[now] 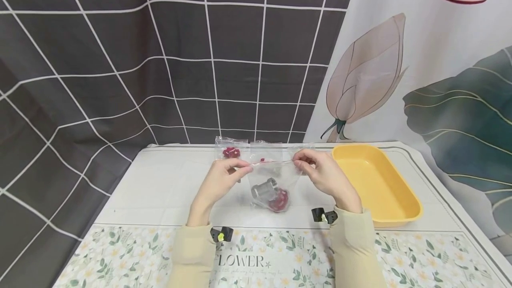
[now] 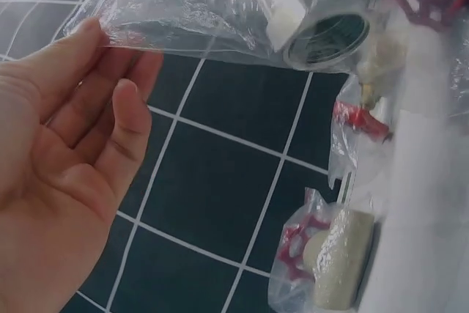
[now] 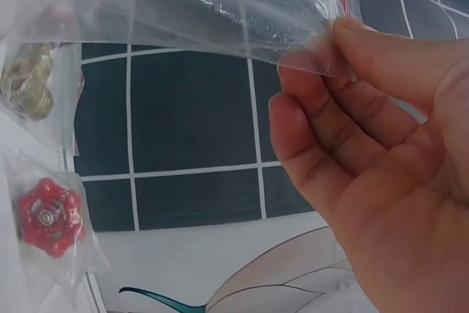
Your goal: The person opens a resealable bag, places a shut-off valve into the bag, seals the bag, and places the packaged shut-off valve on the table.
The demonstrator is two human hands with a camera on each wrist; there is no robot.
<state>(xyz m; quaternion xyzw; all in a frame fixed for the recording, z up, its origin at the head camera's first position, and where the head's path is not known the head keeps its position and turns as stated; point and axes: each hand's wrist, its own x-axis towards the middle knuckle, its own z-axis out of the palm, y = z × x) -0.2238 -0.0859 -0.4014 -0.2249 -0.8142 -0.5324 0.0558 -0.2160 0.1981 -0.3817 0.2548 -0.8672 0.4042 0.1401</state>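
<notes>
A clear zip bag (image 1: 287,173) with a red line along its top hangs between the two hands. My left hand (image 1: 219,182) pinches its left top corner between thumb and fingers; my right hand (image 1: 329,178) pinches the right top corner. Low in the bag lies a valve with a grey metal body (image 1: 263,190) and a red handwheel (image 1: 279,200). The left wrist view shows the body's round open end (image 2: 327,40) through the film. In the right wrist view the plastic film (image 3: 183,12) stretches to the thumb and fingertips.
Behind the held bag are more bagged valves, one with a red handwheel (image 1: 231,152) at the left. A yellow tray (image 1: 401,214) stands on the right of the white table. Along the front runs a floral cloth (image 1: 132,252); a dark grid curtain (image 1: 236,34) hangs behind.
</notes>
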